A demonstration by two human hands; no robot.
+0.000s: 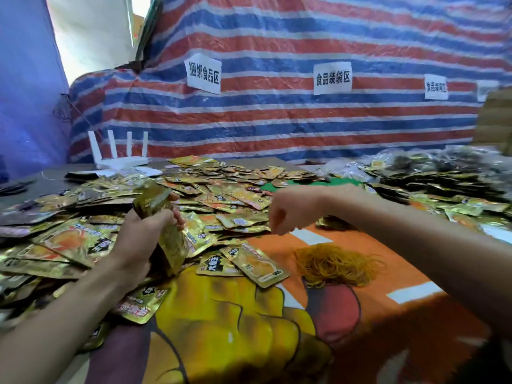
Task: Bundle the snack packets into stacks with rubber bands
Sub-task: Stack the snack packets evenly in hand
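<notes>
My left hand (144, 236) grips an upright stack of gold snack packets (163, 220) above the table's left half. My right hand (288, 212) hovers over the loose packets at centre, fingers curled downward; whether it holds anything cannot be told. A wide heap of loose gold and orange packets (221, 189) covers the table from the left edge to the middle. A pile of tan rubber bands (336, 264) lies on the orange cloth, below and right of my right hand.
An orange and yellow printed cloth (360, 314) covers the near table. Darker packets and clear bags (443, 176) are heaped at the right. A white router (119, 153) stands at the back left. A striped tarpaulin with paper signs (277, 106) closes off the back.
</notes>
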